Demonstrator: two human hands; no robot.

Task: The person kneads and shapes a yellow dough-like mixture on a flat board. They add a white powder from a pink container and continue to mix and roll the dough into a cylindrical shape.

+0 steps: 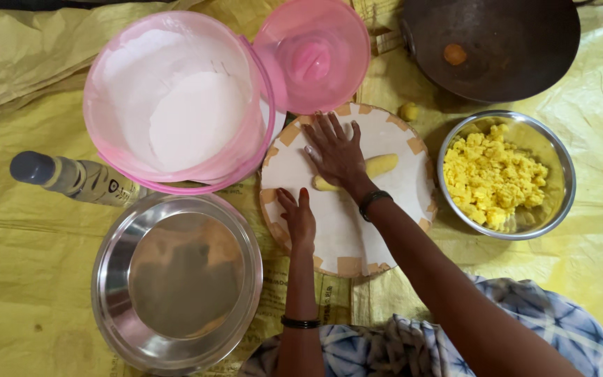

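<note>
a person seated over a yellow plastic sheet [29, 279] rolls a log of yellow dough [378, 166] on a round white board [357, 230] with a tan patterned rim; the right hand [335, 150] lies flat on the dough with fingers spread wide, palm down, pressing rather than gripping, while the left hand [297, 218] rests open on the board's near left edge, fingers together, holding nothing. to the right of the board a steel bowl [560, 209] holds crumbly yellow dough mixture [493, 178]. above left, a pink plastic tub [106, 84] is partly filled with white flour [193, 119], its pink lid [313, 56] lying just beside it. a dark iron pan [518, 49] at top right holds one small orange ball [454, 54], and a small yellow dough ball [409, 111] sits on the sheet below it. a steel plate [176, 279] lies empty at lower left, a capped bottle [71, 176] on its side above it
</note>
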